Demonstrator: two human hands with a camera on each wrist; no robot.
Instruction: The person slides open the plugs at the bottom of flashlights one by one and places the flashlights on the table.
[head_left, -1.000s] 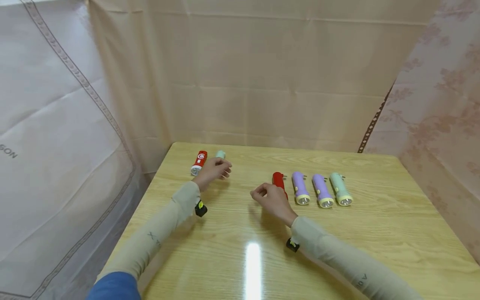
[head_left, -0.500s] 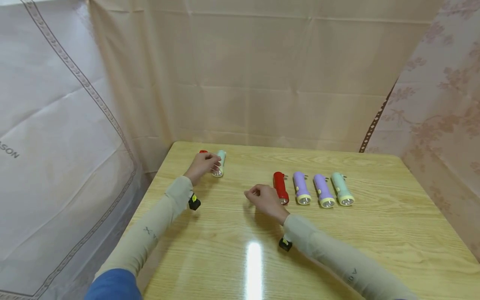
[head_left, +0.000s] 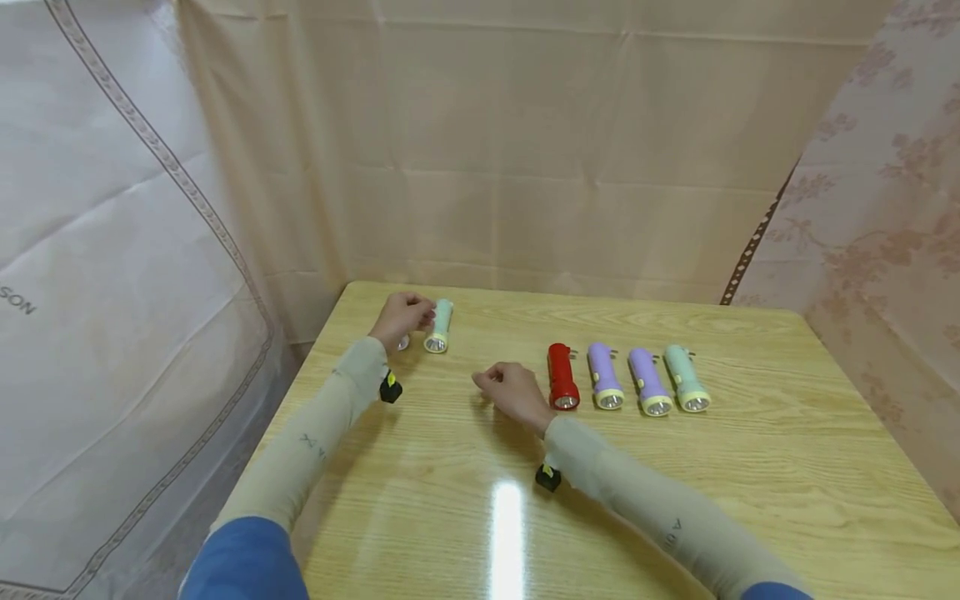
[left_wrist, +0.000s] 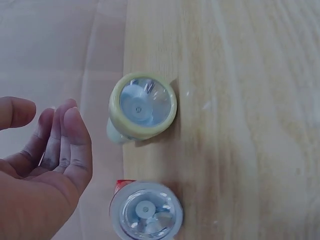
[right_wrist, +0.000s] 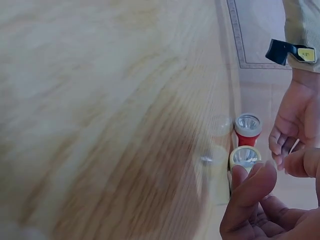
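Fingers loosely curved, grasping nothing, our left hand [head_left: 402, 319] has shifted far, baring the far mint-green flashlight [head_left: 440, 327]; our right hand [head_left: 514, 392] left, clearing the near red flashlight [head_left: 561, 375].

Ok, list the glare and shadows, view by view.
Head: a bright glare streak on the table, a soft shadow beneath the right sleeve; left wrist: glints on the green flashlight, a dim shadow beside it; right wrist: a broad dark shadow across the table.

Head view downward, wrist views close (sharing green flashlight [head_left: 439, 323]).
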